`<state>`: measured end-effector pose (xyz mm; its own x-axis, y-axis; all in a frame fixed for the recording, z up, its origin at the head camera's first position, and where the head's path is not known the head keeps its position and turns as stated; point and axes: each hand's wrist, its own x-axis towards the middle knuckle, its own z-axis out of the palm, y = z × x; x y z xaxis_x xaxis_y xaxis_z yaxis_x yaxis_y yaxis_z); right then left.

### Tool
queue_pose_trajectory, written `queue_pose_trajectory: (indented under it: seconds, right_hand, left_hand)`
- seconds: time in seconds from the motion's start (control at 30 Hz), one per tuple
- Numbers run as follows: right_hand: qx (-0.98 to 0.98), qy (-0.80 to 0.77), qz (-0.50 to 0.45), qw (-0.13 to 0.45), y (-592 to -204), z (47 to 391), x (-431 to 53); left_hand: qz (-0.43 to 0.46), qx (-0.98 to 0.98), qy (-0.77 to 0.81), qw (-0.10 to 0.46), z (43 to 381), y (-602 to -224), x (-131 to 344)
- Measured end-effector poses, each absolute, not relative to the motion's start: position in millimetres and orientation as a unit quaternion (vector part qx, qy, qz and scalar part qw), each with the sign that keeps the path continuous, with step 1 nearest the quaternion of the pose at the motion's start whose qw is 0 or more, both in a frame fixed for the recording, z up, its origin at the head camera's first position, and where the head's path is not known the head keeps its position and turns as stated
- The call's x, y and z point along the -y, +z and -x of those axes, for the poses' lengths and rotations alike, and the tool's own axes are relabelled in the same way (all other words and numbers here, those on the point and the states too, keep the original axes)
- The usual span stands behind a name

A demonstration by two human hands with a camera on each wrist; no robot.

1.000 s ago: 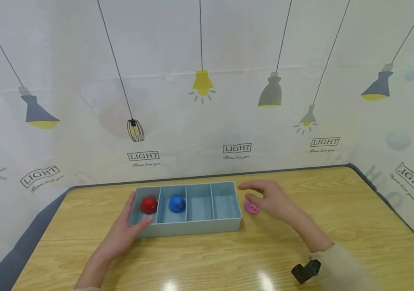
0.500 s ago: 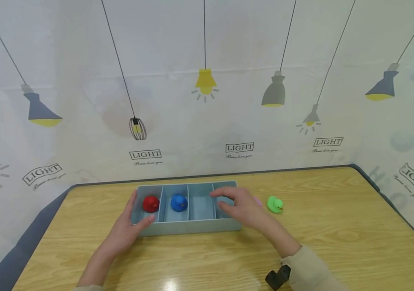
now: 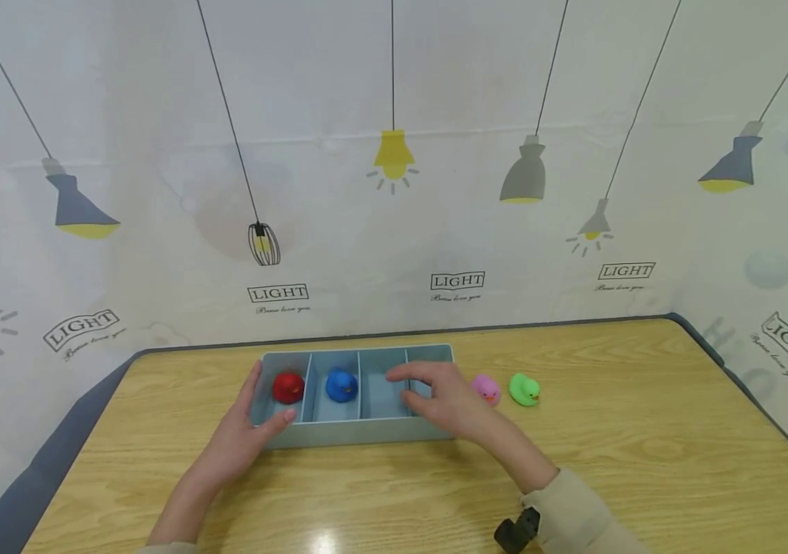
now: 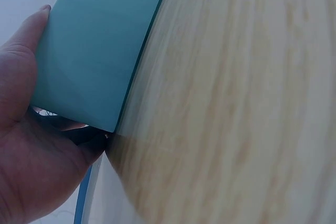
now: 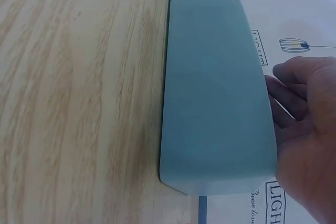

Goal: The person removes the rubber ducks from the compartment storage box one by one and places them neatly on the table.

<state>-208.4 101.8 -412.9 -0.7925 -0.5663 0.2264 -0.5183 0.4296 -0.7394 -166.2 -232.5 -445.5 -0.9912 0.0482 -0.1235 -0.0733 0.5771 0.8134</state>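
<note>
Apparent steadying step: left grip (image 3: 242, 427) clasps the tray (image 3: 359, 434) on the worktop (image 3: 380, 492); right grip (image 3: 448, 398), parted and seemingly empty, overhangs its right half; pink duck (image 3: 487, 388) lies just outside; next move probably calls for lifting clear

Head view looks forward and down from above, far enough back to fit the whole tray (image 3: 359, 435) plus backdrop (image 3: 456, 215). Wrist views are way closer, turned sideways, one past the left hand (image 4: 31, 166), one past the right hand (image 5: 310, 129); both share the tray's front wall and worktop (image 5: 79, 77).
</note>
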Motion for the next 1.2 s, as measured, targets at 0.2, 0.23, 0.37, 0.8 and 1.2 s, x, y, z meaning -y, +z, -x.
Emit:
queue_pose_trajectory:
  seconds: [0.2, 0.23, 0.37, 0.8, 1.2]
  right_hand:
    - [-0.846, -0.427, 0.319, 0.026, -413.3, 207.5, -100.6]
    - [-0.845, -0.428, 0.319, 0.026, -413.6, 207.3, -100.4]
    - [-0.846, -0.429, 0.316, 0.023, -415.2, 206.5, -100.5]
    - [-0.845, -0.432, 0.316, 0.003, -419.2, 207.2, -99.3]
    - [-0.843, -0.436, 0.314, 0.005, -419.7, 208.1, -99.5]
  left_hand:
    - [0.012, -0.885, 0.461, 0.073, 165.8, -445.2, 232.6]
    - [0.012, -0.885, 0.460, 0.073, 165.7, -445.4, 232.6]
    - [0.012, -0.884, 0.462, 0.071, 165.3, -446.2, 232.7]
    - [0.006, -0.886, 0.459, 0.068, 164.2, -445.5, 232.7]
    - [0.001, -0.887, 0.458, 0.062, 163.7, -445.5, 232.5]
